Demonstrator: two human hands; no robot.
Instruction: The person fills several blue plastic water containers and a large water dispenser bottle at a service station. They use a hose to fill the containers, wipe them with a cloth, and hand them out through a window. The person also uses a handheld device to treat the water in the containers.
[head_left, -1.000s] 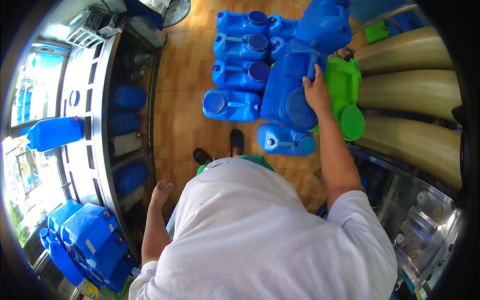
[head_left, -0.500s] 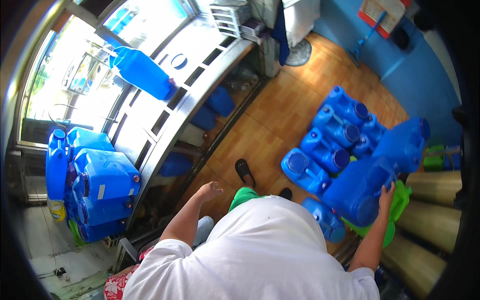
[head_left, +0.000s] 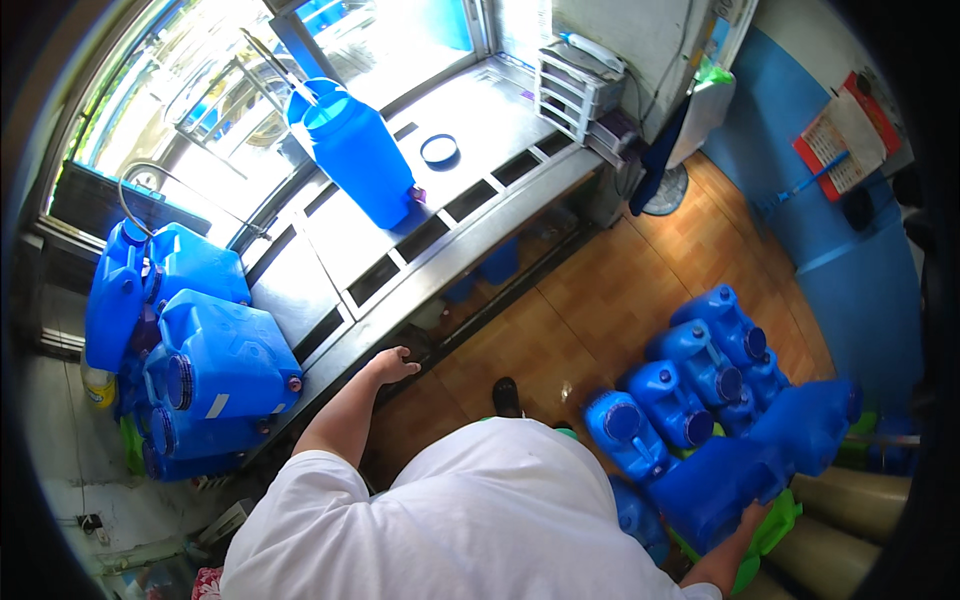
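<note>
My left hand (head_left: 393, 366) hangs in the air by the counter's front edge, fingers apart and loosely bent, holding nothing. My right hand (head_left: 757, 517) is against the end of a large blue water jug (head_left: 705, 490) lying on its side at the right; its fingers are too blurred to show a grip. Several other blue jugs (head_left: 690, 355) stand beside that one on the floor. On the counter, a tall blue container (head_left: 365, 165) stands with its wide mouth uncapped and a reddish spout low down. A dark round lid (head_left: 440, 151) lies near it.
A metal counter (head_left: 400, 300) with slots runs diagonally under the window. More blue jugs (head_left: 235, 350) are stacked at its left end. A drawer rack (head_left: 575, 90) stands at its far end. Brown cylinders (head_left: 850, 510) and a green plastic piece (head_left: 780, 525) lie at the right.
My view has turned, so the counter shows more fully and the floor jugs sit lower. My left hand has come nearer the counter. My right hand stays beside the large jug.
</note>
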